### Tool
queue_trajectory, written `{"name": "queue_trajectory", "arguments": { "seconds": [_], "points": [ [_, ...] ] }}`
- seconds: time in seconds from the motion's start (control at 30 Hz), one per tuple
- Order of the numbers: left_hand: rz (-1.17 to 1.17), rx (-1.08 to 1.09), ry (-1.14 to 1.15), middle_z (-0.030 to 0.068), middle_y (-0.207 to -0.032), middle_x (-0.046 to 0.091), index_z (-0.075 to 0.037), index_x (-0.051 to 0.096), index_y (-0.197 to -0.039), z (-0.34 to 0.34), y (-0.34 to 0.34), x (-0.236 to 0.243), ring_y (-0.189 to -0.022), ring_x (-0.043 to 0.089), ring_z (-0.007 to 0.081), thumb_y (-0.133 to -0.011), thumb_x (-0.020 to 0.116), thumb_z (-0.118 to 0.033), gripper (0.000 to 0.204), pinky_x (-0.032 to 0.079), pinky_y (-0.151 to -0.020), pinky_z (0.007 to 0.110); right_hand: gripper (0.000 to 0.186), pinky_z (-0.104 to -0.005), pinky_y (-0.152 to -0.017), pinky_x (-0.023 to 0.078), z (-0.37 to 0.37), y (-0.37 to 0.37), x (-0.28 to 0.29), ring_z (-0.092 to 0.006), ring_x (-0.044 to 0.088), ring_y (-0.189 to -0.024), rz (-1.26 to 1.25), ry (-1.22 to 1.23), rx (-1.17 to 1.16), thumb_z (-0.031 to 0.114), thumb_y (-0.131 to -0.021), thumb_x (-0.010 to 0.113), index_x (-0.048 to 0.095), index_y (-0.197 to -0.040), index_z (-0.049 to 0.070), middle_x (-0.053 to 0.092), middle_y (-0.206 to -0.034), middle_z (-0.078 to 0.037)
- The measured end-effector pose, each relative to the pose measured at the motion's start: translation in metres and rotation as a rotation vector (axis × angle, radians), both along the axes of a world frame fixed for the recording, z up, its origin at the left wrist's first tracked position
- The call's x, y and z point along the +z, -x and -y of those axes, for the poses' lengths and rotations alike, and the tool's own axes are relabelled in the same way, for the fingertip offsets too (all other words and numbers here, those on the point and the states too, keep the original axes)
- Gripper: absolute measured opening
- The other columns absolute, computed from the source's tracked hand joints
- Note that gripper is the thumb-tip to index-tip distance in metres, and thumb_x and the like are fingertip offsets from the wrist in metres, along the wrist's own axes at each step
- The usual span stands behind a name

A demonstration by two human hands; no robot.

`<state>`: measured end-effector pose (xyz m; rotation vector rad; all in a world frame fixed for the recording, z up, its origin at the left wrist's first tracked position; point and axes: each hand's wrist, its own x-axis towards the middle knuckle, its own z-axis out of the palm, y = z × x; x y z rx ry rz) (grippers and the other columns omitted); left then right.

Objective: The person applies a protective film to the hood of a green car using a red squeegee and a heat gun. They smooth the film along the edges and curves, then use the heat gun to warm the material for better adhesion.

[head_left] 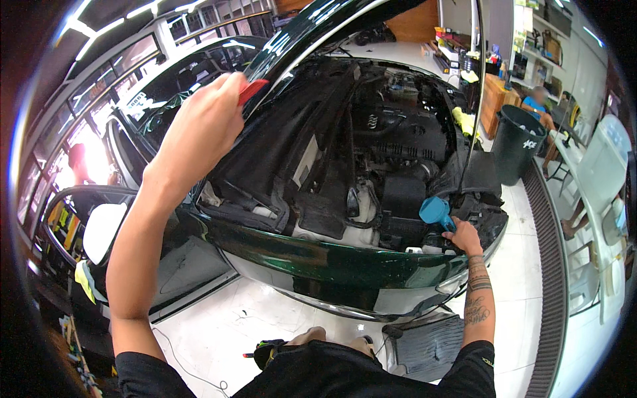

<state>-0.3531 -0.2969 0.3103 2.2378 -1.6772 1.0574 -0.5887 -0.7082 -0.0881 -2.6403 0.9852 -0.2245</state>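
Note:
Raised in front of me on the left, my left hand (207, 123) is closed on a small flat red scraper (252, 91). Its tip lies against or just before the edge of the raised dark hood (292, 41); I cannot tell which. Low on the right, my right hand (466, 237) grips the handle of a blue tool with a rounded head (435, 211), perhaps a heat gun. That tool is over the near right corner of the open engine bay (398, 126). Below both hands runs the car's dark green fender (318, 265).
A side mirror (89, 222) juts out at left. A thin prop (478, 86) stands at the engine bay's far right. Beyond are a black bin (519, 142), a seated person (536, 105) and a table. Floor mats (428, 345) and a thin cable (182, 363) lie near my feet.

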Motion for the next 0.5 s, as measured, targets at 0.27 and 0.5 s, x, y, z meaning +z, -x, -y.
{"name": "queue_trajectory", "arguments": {
  "seconds": [0.27, 0.5],
  "points": [
    [0.162, -0.109, 0.339, 0.0171, -0.081, 0.051, 0.003, 0.058, -0.107, -0.007, -0.033, -0.060, -0.073, 0.056, 0.0350, -0.077, 0.062, 0.011, 0.031, 0.048, -0.067, 0.041, 0.075, -0.0496, -0.080, 0.054, 0.005, 0.000, -0.018, -0.0409, 0.067, -0.092, 0.015, 0.088, 0.013, 0.045, -0.073, 0.079, 0.056, -0.132, 0.005, 0.068, -0.097, -0.026],
    [0.032, -0.005, 0.066, 0.0178, -0.086, 0.056, 0.002, 0.056, -0.102, -0.015, -0.018, -0.026, -0.079, 0.061, 0.0360, -0.081, 0.058, 0.007, 0.022, 0.049, -0.071, 0.041, 0.074, -0.0494, -0.082, 0.053, 0.011, 0.004, -0.017, -0.0425, 0.066, -0.094, 0.029, 0.058, 0.032, 0.043, -0.075, 0.078, 0.056, -0.132, 0.003, 0.067, -0.101, -0.027]
  ]
}}
